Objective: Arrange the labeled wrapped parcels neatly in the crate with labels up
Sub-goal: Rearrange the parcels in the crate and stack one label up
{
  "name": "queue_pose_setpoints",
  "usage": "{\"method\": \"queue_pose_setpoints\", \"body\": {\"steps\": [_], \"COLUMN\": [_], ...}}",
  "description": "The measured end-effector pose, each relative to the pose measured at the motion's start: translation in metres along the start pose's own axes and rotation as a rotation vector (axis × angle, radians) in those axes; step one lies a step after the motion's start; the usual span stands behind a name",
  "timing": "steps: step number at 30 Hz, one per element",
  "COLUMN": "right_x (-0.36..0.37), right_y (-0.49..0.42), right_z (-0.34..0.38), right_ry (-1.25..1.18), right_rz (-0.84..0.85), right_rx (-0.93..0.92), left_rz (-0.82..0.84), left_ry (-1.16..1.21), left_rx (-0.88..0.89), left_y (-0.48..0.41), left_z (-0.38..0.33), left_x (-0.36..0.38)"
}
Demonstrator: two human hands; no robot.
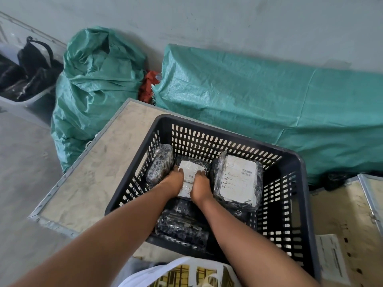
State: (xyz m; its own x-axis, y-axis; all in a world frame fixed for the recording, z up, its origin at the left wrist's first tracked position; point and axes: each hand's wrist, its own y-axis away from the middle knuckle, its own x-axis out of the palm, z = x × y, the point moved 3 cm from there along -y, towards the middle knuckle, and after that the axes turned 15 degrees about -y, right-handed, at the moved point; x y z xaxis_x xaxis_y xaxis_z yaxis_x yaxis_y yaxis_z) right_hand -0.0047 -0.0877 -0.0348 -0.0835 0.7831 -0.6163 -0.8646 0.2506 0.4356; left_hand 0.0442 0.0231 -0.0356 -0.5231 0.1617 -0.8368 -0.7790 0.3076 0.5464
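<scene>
Black slotted crate (pixel 290 195) sits on wooden box (pixel 99 172). Inside: parcels in clear wrap over dark contents. Left hand (pixel 173 182) and right hand (pixel 200 186) both clasp middle parcel (pixel 189 170) by its sides, white label up, print too small to read. Large parcel (pixel 238 179) just right of it, label up, barcode visible, text illegible. Unlabeled-side parcel (pixel 160 166) leans at left wall. Another dark parcel (pixel 182 228) near front, no label showing. Green sacks (pixel 248 96) behind.

Storeroom: woven green sacks (pixel 97 83), wooden shipping cases (pixel 97 168), bare concrete wall (pixel 228 23).
</scene>
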Motion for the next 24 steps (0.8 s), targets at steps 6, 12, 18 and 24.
{"method": "queue_pose_setpoints", "body": {"steps": [6, 12, 18, 24], "right_x": [-0.019, -0.024, -0.009, 0.027], "right_y": [0.009, 0.015, 0.015, 0.016], "right_z": [0.0, 0.012, 0.056, 0.09], "right_ry": [-0.278, -0.372, -0.429, -0.351], "right_rz": [-0.057, -0.034, 0.047, 0.297], "right_rx": [0.013, 0.008, -0.19, -0.368], "left_rz": [-0.054, -0.482, -0.635, -0.518], "left_ry": [0.206, 0.493, 0.399, 0.541], "left_rx": [0.114, 0.182, -0.044, 0.022], "left_y": [0.044, 0.114, 0.136, 0.134], "left_z": [0.01, 0.066, 0.121, 0.133], "left_x": [-0.06, -0.116, -0.088, -0.062]}}
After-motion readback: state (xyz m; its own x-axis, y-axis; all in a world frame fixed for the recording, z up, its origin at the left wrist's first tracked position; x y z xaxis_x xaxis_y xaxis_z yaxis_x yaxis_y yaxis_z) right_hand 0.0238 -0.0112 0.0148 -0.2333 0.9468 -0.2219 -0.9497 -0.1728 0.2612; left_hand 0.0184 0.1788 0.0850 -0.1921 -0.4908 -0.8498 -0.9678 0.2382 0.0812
